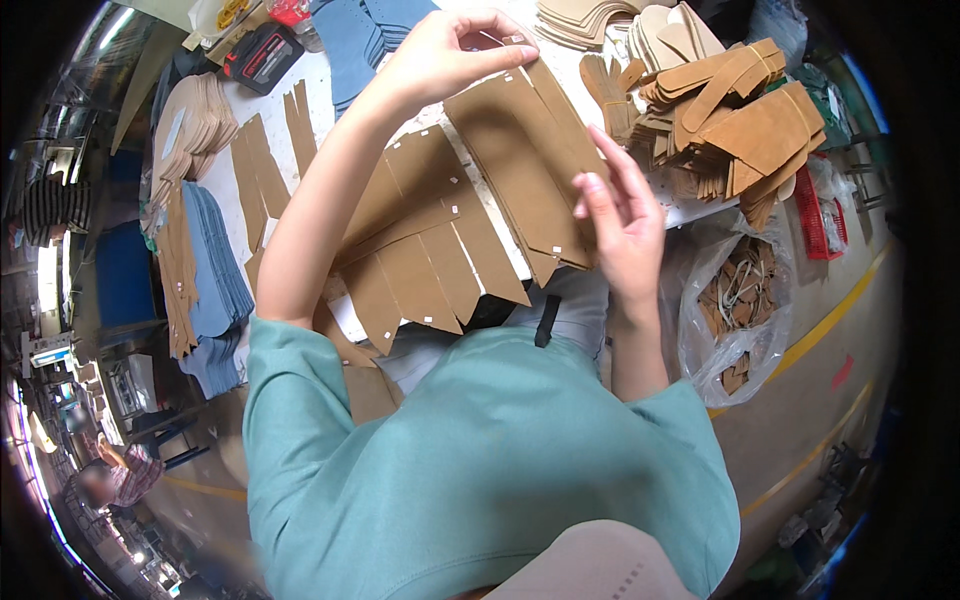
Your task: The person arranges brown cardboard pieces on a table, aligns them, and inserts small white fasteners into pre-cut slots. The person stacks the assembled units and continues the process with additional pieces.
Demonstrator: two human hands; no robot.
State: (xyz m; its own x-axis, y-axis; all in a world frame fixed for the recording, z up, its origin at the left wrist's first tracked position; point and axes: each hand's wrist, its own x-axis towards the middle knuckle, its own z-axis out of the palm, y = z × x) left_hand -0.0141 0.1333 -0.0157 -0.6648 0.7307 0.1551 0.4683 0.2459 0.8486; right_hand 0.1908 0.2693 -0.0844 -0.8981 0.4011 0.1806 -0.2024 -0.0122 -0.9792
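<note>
Brown, suede-like cut pieces [520, 150] lie in overlapping layers before me, marked with small white stickers [557, 249]. My left hand [450, 55] reaches over their far edge. Its thumb and index finger close in a pinch there, with a tiny white spot at the fingertips; what they hold is too small to make out. Beside the right edge of these pieces, my right hand [628, 220] has its thumb and fingers apart and holds nothing visible. More brown pieces with pointed ends [425, 270] are spread left of them, partly behind my left forearm.
Bundled tan pieces [740, 120] pile up at the far right. Blue stacks [215, 265] and beige stacks [195, 125] line the left side. A black-and-red battery pack [263, 58] sits far left. Right of the table are a plastic bag of scraps [735, 300] and a red basket [820, 215].
</note>
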